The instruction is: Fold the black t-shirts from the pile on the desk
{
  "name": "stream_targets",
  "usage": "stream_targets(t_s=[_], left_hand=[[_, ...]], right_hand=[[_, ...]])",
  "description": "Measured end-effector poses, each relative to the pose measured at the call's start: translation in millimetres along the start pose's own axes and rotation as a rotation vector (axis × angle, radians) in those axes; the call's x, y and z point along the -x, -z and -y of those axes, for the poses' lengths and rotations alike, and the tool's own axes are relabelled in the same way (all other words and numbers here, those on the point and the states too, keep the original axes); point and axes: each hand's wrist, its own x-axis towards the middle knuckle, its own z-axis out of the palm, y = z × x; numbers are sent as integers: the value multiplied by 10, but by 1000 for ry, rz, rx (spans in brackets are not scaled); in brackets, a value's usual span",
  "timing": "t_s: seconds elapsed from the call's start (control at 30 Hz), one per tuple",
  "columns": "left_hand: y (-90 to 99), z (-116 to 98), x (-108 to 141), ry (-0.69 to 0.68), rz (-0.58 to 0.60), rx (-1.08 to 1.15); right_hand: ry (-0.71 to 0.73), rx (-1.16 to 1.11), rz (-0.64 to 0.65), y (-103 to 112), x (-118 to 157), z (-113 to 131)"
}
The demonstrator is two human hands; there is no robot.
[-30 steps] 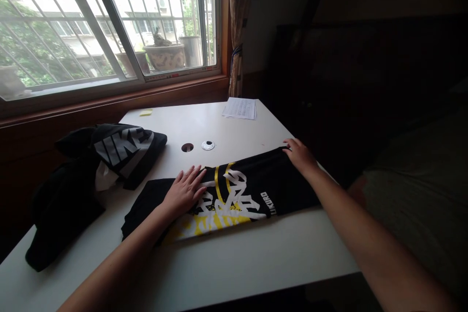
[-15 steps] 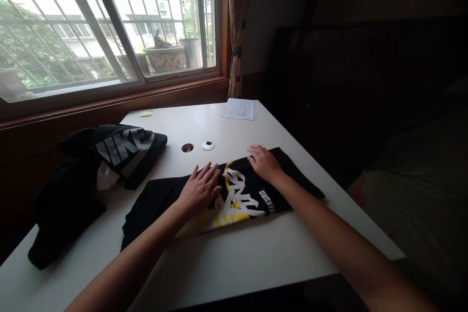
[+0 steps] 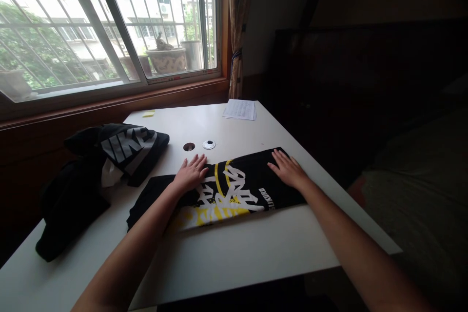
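A black T-shirt (image 3: pixel 252 170) with a yellow and white print lies folded into a long strip on the white table (image 3: pixel 234 263). My left hand (image 3: pixel 191 172) rests flat on its upper left part, fingers spread, beside the print. Near the strip's right end, my right hand (image 3: pixel 287 167) lies palm down with the fingers stretched out. Neither hand grips the cloth. Part of the shirt's left end is hidden behind my left forearm.
To the left, a crumpled black garment (image 3: pixel 73 204) with large grey lettering lies on the table. Farther back are a round hole (image 3: pixel 189 146), a round cover (image 3: pixel 209 145), some papers (image 3: pixel 240 109) and a yellow note (image 3: pixel 148 113). A barred window (image 3: pixel 109 24) stands behind.
My hands have moved apart over the shirt: the left one toward the left, the right one toward the right end. More of the print now shows between them.
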Motion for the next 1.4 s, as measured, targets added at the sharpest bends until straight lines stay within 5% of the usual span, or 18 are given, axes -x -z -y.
stream_targets(t_s=[0.23, 0.53, 0.8, 0.9, 1.0, 1.23, 1.4], left_hand=[[60, 597, 255, 78, -34, 54], [221, 1479, 1194, 201, -236, 291], [250, 1369, 1451, 225, -258, 613], [269, 1244, 1355, 231, -262, 668], [271, 1168, 1224, 177, -242, 626], [343, 1147, 1003, 194, -159, 593], [291, 1143, 1072, 161, -228, 644]], right_hand=[[-71, 16, -36, -53, 164, -386], [-83, 25, -93, -98, 277, -812], [-119, 103, -151, 90, 156, -1030], [-41, 133, -297, 253, 78, -728], [89, 11, -377, 401, -3, -86], [549, -384, -125, 449, -245, 1672], [594, -458, -83, 251, -404, 2158]])
